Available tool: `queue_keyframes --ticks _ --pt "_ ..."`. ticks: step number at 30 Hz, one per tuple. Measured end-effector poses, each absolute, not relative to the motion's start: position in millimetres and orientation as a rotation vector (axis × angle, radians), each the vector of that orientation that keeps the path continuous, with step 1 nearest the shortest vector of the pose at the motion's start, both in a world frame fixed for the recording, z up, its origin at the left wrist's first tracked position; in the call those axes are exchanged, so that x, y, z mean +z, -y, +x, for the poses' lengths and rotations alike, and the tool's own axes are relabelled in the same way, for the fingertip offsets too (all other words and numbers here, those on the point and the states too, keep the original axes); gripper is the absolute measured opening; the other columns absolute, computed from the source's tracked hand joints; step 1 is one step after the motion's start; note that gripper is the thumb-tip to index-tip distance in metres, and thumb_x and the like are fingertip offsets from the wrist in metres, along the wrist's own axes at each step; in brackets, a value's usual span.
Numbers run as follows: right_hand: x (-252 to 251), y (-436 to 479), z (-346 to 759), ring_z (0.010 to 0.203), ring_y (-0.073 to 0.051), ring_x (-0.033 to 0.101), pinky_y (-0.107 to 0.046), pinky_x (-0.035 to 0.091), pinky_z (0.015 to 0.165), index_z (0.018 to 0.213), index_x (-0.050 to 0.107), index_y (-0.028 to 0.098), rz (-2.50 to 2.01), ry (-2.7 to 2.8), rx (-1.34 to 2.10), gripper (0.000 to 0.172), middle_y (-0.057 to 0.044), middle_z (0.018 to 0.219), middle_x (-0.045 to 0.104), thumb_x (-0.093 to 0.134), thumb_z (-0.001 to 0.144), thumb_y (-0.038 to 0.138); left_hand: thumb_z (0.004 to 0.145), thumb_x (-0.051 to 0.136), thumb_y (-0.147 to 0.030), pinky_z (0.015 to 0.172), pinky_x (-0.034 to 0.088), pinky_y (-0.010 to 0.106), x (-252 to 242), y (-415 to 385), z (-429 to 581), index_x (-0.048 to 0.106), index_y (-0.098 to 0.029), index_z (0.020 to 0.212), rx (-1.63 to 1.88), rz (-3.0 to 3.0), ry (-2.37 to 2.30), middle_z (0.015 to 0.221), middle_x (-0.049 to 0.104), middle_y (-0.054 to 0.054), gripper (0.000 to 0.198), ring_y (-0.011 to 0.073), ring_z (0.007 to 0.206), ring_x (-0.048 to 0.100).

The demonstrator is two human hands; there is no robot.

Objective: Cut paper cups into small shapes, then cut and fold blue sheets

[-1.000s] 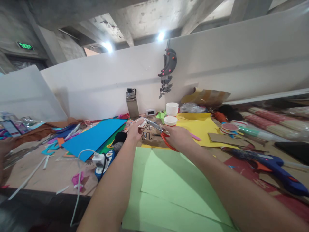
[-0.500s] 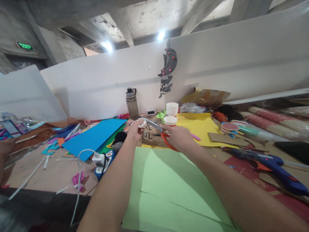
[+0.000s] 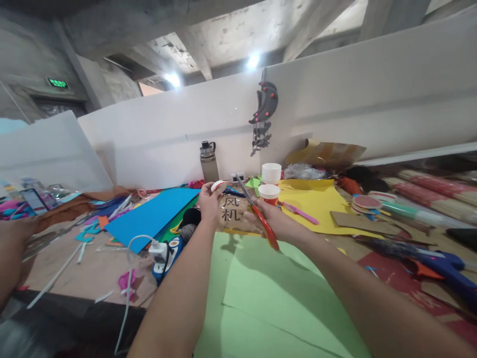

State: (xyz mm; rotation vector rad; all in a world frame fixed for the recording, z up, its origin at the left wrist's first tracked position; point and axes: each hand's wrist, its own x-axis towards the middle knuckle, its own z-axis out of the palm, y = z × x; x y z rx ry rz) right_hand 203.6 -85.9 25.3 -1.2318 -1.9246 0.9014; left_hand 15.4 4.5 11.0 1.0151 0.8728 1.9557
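Observation:
My left hand [image 3: 209, 200] is closed on a small round white paper piece with a reddish edge [image 3: 219, 186], which looks like the cut base of a paper cup. In my right hand [image 3: 270, 215] are scissors with orange handles [image 3: 267, 227]. Their blades point up and away, apart from the white piece, and look closed together. Just beyond my right hand stands a paper cup [image 3: 269, 191], with a stack of white paper cups [image 3: 271, 171] behind it. Light green sheets [image 3: 276, 293] lie beneath my forearms.
A blue sheet [image 3: 149, 214] and a plugged power strip [image 3: 169, 256] are on the left. Another person's arm [image 3: 13, 248] enters there. A bottle [image 3: 209, 164] stands at the back. Rightward lie a yellow sheet [image 3: 316, 199], a pink tool [image 3: 300, 213] and a blue glue gun [image 3: 443, 263].
The scissors have moved away from the white piece and swung more upright. My left hand has turned the piece. The view has shifted slightly, and the other person's arm reaches further in.

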Motion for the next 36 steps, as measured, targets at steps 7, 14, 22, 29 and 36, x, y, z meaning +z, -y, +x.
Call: queue_keyframes --ticks 7,14,22,29,36 --pt "28.1 97.9 193.3 0.052 -0.009 0.049 -0.023 0.048 0.046 0.088 0.043 0.023 -1.033 1.849 1.301 0.041 0.007 0.066 0.047 0.060 0.079 0.059 0.060 0.072 -0.018 0.067 0.046 0.020 11.3 -1.0 19.2 0.053 -0.020 0.084 1.964 1.077 -0.849 0.082 0.064 -0.002 0.030 0.0102 0.075 0.060" --pt "38.0 92.3 194.4 0.039 -0.009 0.044 -0.021 0.037 0.033 0.078 0.050 0.022 -1.238 1.884 1.093 0.038 0.004 0.055 0.050 0.059 0.079 0.058 0.065 0.070 -0.017 0.074 0.048 0.021 8.1 -3.9 18.2 0.054 -0.020 0.085 1.955 1.157 -0.813 0.088 0.066 0.000 0.026 0.0112 0.083 0.063" --pt "35.7 89.4 193.3 0.037 -0.010 0.043 -0.021 0.034 0.032 0.080 0.057 0.021 -1.284 1.816 1.090 0.034 0.004 0.050 0.048 0.061 0.079 0.055 0.065 0.073 -0.020 0.077 0.048 0.023 6.5 -3.6 18.3 0.056 -0.019 0.084 1.960 1.205 -0.791 0.091 0.068 0.001 0.026 0.0125 0.087 0.064" --pt "37.9 91.8 194.6 0.036 -0.010 0.043 -0.022 0.035 0.032 0.084 0.060 0.022 -1.285 1.827 1.112 0.033 0.005 0.049 0.048 0.061 0.079 0.054 0.065 0.074 -0.020 0.077 0.048 0.023 6.4 -4.8 17.6 0.056 -0.020 0.084 1.965 1.183 -0.802 0.092 0.069 0.001 0.026 0.0124 0.087 0.064" --pt "35.8 90.2 193.4 0.035 -0.010 0.042 -0.022 0.033 0.032 0.080 0.059 0.021 -1.284 1.812 1.109 0.034 0.004 0.048 0.047 0.060 0.079 0.055 0.065 0.076 -0.020 0.078 0.049 0.024 8.5 -0.9 22.4 0.058 -0.020 0.082 1.931 1.232 -0.754 0.087 0.069 0.000 0.025 0.0131 0.086 0.065"
